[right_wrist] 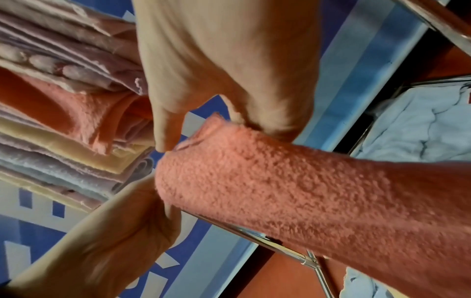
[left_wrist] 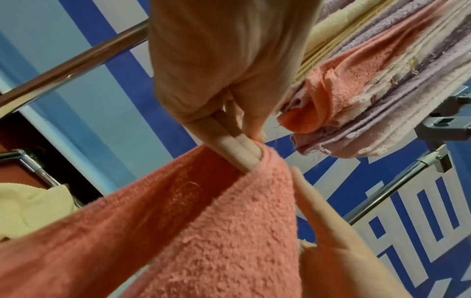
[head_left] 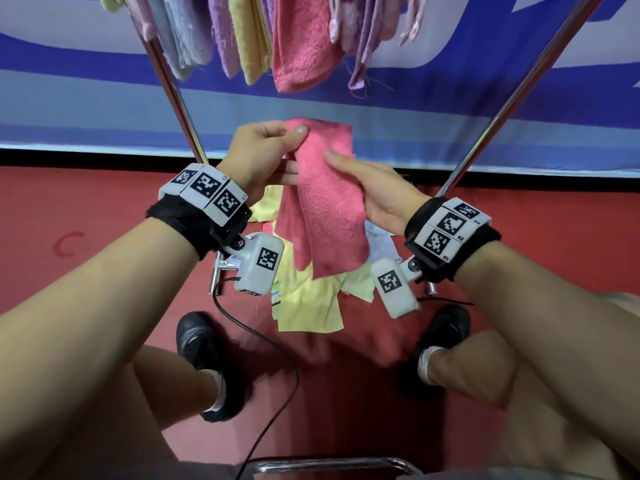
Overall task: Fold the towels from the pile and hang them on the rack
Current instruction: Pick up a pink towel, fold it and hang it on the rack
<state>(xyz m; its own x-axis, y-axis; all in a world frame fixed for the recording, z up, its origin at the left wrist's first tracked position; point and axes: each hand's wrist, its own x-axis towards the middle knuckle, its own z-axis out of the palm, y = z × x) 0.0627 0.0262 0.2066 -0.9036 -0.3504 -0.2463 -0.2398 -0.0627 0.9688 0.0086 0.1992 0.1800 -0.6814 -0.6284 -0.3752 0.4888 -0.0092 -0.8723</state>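
Pink terry is pinched at its top edge by my left hand (head_left: 258, 152); my right hand (head_left: 369, 188) grips its side. The towel (head_left: 323, 199) hangs lengthwise below the rack (head_left: 173, 91), above the pile (head_left: 310, 303).

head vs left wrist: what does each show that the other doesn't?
Head only: the pile of yellow towels on the red floor, the person's black shoes, both wrist cameras and a black cable.

Left wrist only: close up, the left hand's fingers tucked inside the pink towel's top fold, and a grey rack joint.

Both: left hand and right hand holding the pink towel, chrome rack bars, towels already hung, blue-and-white wall.
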